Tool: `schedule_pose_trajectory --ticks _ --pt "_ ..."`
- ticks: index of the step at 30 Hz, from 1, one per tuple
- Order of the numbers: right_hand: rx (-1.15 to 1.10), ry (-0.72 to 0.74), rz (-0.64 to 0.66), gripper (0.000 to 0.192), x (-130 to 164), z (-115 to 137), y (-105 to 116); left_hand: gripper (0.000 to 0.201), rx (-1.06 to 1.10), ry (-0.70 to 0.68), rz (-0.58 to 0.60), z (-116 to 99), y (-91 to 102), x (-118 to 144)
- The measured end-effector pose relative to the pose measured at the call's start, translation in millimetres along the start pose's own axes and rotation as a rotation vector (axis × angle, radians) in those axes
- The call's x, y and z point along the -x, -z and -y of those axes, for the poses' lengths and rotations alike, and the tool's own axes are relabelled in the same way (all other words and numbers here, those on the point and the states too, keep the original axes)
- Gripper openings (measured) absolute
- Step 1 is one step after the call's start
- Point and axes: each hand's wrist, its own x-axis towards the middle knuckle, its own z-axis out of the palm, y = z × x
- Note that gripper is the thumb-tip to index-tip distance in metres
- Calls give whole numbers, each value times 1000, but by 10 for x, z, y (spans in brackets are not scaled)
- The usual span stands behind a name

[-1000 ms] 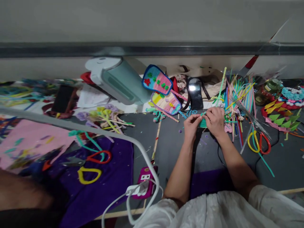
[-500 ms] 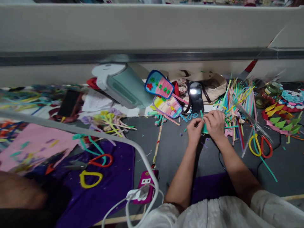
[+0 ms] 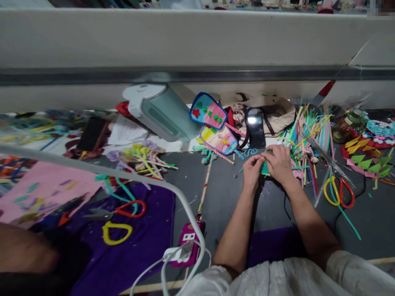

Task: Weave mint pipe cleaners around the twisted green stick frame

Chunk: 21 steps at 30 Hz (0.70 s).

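Note:
My left hand (image 3: 252,169) and my right hand (image 3: 278,162) meet over the dark work surface (image 3: 222,193), both pinching a small teal felt piece (image 3: 264,168) with a thin green strip on it. The piece is mostly hidden by my fingers. Just beyond my hands lies a black phone (image 3: 255,130) and a heap of coloured pipe cleaners and straws (image 3: 308,131). Two striped felt fans (image 3: 212,123) lie to the left of the phone.
Red-and-yellow scissors (image 3: 338,191) lie right of my right arm; another pair (image 3: 119,220) rests on purple cloth (image 3: 135,242) at left. A white cable (image 3: 154,185) arcs to a pink power strip (image 3: 189,242). A teal appliance (image 3: 160,111) and another person's arm (image 3: 24,250) are at left.
The long green pipe cleaner that stuck up above my right hand is no longer raised. My hands stay together on the teal piece, and the view has tilted up slightly.

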Motion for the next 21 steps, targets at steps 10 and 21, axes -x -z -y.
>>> schedule_pose_trajectory --ticks 10,21 --pt "36 -89 -117 23 -7 87 41 29 98 64 -79 19 40 -56" --pt "19 -127 -142 23 11 141 -38 37 258 201 30 -60 70 -55"
